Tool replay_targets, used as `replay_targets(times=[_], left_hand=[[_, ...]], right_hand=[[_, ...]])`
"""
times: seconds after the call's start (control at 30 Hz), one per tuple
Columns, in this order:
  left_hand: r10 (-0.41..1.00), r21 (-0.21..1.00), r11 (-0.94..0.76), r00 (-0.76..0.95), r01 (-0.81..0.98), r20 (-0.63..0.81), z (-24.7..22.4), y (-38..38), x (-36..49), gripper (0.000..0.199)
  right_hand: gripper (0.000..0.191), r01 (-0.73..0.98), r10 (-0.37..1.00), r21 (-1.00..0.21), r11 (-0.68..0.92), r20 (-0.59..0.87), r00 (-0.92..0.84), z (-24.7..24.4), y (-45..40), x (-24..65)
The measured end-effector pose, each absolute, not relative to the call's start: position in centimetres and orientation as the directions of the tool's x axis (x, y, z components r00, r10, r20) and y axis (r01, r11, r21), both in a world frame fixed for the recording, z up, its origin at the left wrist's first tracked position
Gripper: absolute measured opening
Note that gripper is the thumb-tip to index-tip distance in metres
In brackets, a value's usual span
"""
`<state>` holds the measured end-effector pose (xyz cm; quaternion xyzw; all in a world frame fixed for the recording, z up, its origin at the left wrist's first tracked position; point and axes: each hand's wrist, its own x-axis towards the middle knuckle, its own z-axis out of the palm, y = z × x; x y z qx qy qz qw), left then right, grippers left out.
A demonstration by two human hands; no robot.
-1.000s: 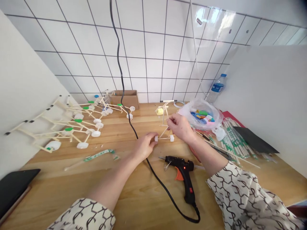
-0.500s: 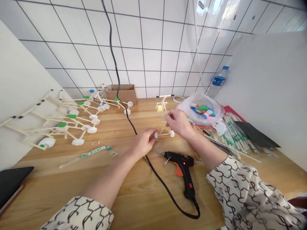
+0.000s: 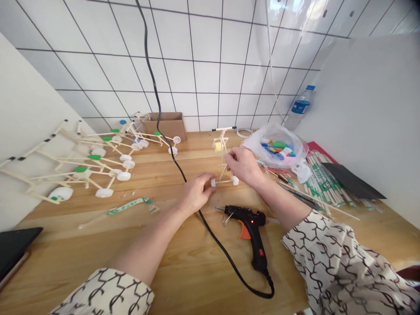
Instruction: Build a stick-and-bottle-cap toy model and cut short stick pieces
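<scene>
At the middle of the desk (image 3: 183, 271), between two bare hands: one stick model (image 3: 222, 165), with black-ended handlebar (image 3: 224, 129), yellow wheel-like piece (image 3: 218, 146) and two white wheels. Left hand (image 3: 198, 192): thumb and forefinger closed about the left white wheel (image 3: 213, 182). Right hand (image 3: 244, 165): fingertips pinched together on the frame; exact contact hidden. Handling, as judged: very light, stiff, fragile at the joints; best taken by a stick near a joint, gently. Nearer the wearer: glue gun (image 3: 252, 223), red light lit; black cable (image 3: 226, 255). Right: plastic bag (image 3: 257, 140) of coloured pieces, wrapped sticks (image 3: 320, 179). Left: similar stick models (image 3: 95, 156); cardboard box (image 3: 170, 127) behind.
</scene>
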<state>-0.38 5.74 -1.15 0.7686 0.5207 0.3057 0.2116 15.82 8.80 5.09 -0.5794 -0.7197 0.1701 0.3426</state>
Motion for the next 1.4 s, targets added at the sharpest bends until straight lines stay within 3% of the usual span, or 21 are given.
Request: replay_targets(times=[0.7, 1.03, 1.4], left_hand=[[0.894, 0.657, -0.447, 0.288, 0.607, 0.342, -0.9, 5.7, 0.2, 0.018], [0.904, 0.661, -0.428, 0.29, 0.616, 0.315, -0.9, 5.7, 0.6, 0.016], [0.893, 0.656, -0.45, 0.31, 0.606, 0.326, -1.0, 5.7, 0.5, 0.018]], right_hand=[[0.029, 0.778, 0.965, -0.591, 0.211, 0.252, -0.07, 6.0, 8.4, 15.0], [0.036, 0.805, 0.969, -0.56, 0.196, 0.237, -0.07, 6.2, 8.3, 15.0], [0.046, 0.775, 0.989, -0.614, 0.151, 0.103, -0.11, 7.2, 7.7, 15.3]])
